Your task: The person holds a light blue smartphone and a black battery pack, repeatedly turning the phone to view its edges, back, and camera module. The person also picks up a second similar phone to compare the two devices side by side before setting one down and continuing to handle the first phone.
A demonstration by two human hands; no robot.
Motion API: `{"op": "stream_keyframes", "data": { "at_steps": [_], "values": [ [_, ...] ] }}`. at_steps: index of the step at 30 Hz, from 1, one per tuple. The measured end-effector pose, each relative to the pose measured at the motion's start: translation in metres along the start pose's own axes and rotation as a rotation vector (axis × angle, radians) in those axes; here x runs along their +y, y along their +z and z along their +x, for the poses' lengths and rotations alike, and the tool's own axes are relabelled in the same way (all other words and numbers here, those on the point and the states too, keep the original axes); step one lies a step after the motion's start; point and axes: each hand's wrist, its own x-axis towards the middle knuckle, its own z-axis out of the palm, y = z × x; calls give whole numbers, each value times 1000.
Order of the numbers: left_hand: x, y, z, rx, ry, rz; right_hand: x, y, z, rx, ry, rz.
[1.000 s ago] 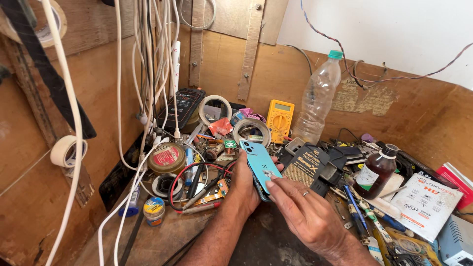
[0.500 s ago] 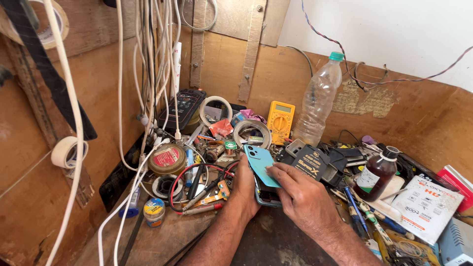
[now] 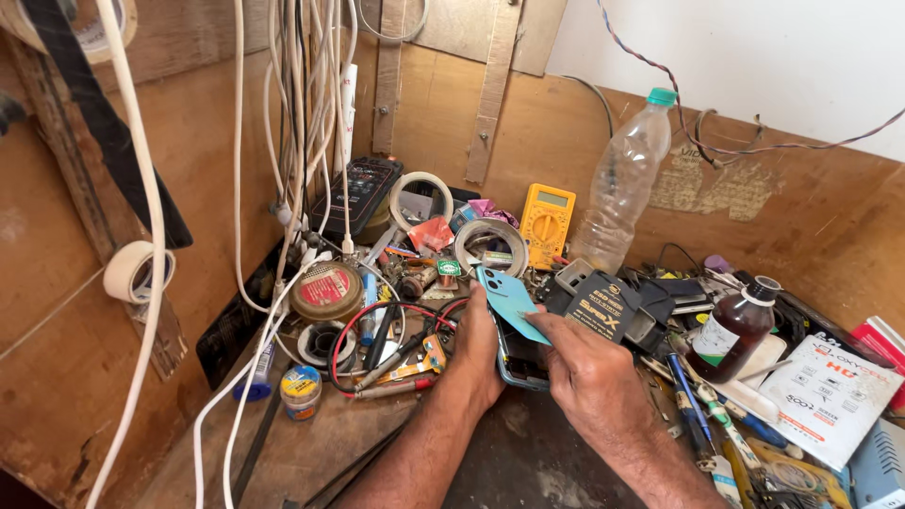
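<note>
Head view, looking down on a cluttered wooden worktop set into a corner of brown board walls. Both hands met at centre: the left hand was closed around the near end of a phone with a teal frame and a dark inside, held just above the worktop; the right hand gripped a light blue back cover, fingers pinched on its lower edge, the cover tilted up and away from the phone body, its camera cut-out at the far upper corner. Just right of the cover lay a black battery pack with yellow print, touching other dark parts. Left of the hands: a round tin with a red label, red and black probe leads looped over small tools, and a small yellow and blue pot near the front edge. Behind the hands: a yellow multimeter, two tape rolls and a black remote-like device leaning on the wall. A clear plastic bottle with a green cap stood upright beside the multimeter. At right: a brown glass bottle, upright, and a white printed packet near it. White cables hung down the left wall, where a roll of masking tape was mounted.
</note>
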Motion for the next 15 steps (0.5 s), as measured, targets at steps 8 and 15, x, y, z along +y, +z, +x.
{"op": "stream_keyframes", "data": {
  "at_steps": [8, 15],
  "values": [
    [3, 5, -5, 25, -1, 21, 3, 7, -3, 39, 56, -23],
    [5, 7, -6, 26, 0, 37, 6, 12, -6, 61, 112, -1]
  ]
}}
